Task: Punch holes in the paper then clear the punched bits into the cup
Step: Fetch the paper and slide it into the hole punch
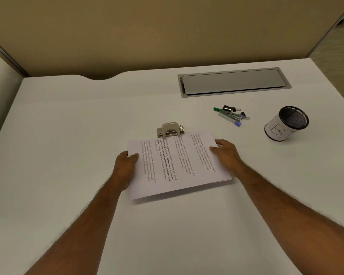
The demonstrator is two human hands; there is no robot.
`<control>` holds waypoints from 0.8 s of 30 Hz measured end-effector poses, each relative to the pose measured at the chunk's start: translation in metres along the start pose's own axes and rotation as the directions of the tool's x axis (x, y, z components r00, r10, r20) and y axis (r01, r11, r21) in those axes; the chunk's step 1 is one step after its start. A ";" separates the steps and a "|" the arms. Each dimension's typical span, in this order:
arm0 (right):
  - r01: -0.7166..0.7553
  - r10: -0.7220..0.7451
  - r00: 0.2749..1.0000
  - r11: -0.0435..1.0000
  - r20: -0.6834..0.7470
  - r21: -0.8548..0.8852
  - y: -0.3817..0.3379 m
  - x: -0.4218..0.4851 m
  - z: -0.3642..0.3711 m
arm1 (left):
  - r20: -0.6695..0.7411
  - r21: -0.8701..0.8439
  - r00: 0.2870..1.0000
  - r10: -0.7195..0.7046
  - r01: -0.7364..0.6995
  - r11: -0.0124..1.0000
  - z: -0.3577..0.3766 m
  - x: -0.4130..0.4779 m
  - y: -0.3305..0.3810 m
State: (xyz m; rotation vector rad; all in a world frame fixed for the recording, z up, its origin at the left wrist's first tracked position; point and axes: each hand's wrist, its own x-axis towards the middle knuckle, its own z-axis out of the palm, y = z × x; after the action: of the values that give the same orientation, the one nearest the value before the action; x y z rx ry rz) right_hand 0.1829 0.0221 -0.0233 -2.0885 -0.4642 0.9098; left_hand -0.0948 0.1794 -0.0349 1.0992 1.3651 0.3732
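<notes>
— Which way does the paper (179,165) run?

— It is a thin stack turned sideways. Its long axis goes across from one hand to the other, with the right end a little farther away than the left. The printed lines run from the far edge toward the person.

— And the hands?

— Both forearms reach forward over the white desk (68,126). The left hand (125,165) grips the left short edge, thumb lying on top of the sheet and the other fingers tucked beneath, out of sight. The right hand (226,153) pinches the right short edge the same way, thumb on top, with one curled finger showing at the far corner.

— So where is the stack, relative to the fingers?

— Held between the two thumbs. Its far long edge meets the mouth of the hole punch (170,129), just beyond the fingertips; how deep it sits I cannot tell.

— The cup (286,124)?

— Well apart, off to the right of the right hand's fingers, with some pens (229,116) lying between the cup and the punch.
</notes>
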 end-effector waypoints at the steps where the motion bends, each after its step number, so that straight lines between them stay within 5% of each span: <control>1: 0.002 -0.002 1.000 1.000 -0.003 0.001 -0.002 0.002 0.001 | -0.003 0.004 1.000 0.003 -0.003 1.000 0.000 0.001 0.000; 10: -0.004 0.004 1.000 0.999 0.015 -0.041 -0.002 0.009 0.005 | -0.020 0.056 1.000 0.017 -0.016 0.998 -0.004 0.006 0.005; 14: 0.053 -0.066 0.997 0.960 -0.037 -0.275 0.002 0.012 0.006 | -0.031 0.086 0.999 0.025 -0.023 0.996 -0.003 0.007 0.007; 17: 0.174 -0.277 0.951 0.845 -0.136 -0.506 -0.005 0.014 0.015 | -0.037 0.095 0.999 0.030 -0.026 0.995 -0.003 0.007 0.008; 20: 0.434 -0.489 0.872 0.738 0.035 -0.517 -0.028 0.021 0.036 | -0.038 0.106 0.998 0.041 -0.036 0.994 -0.003 0.008 0.008; 24: 0.674 -0.599 0.730 0.553 0.328 -0.491 -0.068 0.033 0.068 | -0.041 0.108 0.998 0.045 -0.040 0.993 -0.005 0.009 0.007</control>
State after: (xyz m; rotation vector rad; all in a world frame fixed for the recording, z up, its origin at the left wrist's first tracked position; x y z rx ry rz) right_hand 0.1540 0.1193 -0.0140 -2.0976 -1.6433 0.4618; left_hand -0.0942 0.1919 -0.0336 1.2167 1.4148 0.3594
